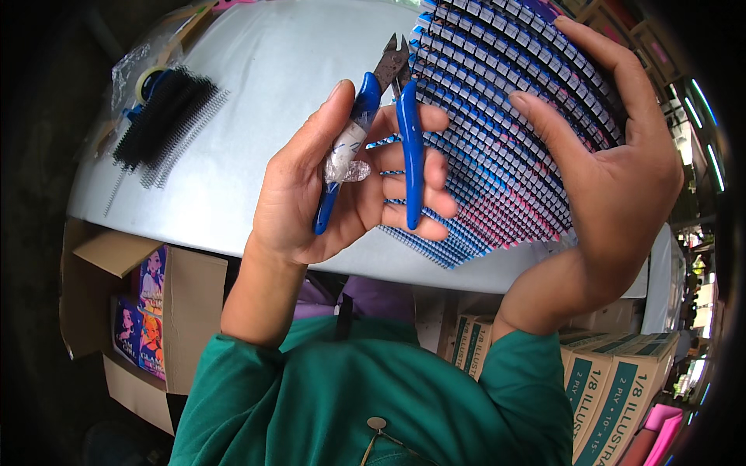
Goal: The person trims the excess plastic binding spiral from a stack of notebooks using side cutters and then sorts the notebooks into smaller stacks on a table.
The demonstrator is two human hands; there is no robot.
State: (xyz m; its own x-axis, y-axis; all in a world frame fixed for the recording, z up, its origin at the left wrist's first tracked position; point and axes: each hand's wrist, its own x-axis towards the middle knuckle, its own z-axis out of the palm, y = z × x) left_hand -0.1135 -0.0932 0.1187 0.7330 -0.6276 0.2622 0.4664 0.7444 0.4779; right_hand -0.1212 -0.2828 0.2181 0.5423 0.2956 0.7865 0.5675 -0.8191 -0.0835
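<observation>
My left hand (pixel 311 186) holds a pair of side cutters (pixel 412 155) with blue handles, jaws pointing away from me and slightly parted. Clear tape and a white wrap bind part of one handle. The thumb lies along that handle, while the fingers pass behind the other one. On the right of the table, a large batch of spiral-bound notebooks (pixel 482 140) is fanned out in overlapping rows, their dark coils and blue, white and pink edges showing. My right hand (pixel 614 147) grips the notebooks at their right side, thumb and index finger spread over the coils. Its other fingers are hidden.
A bundle of black binding coils (pixel 167 120) lies on the white table (pixel 233 147) at the left, beside a tape roll (pixel 149 84) and clear plastic. An open carton (pixel 190 311) with colourful boxes stands below left. Several printed cartons (pixel 622 388) stand below right.
</observation>
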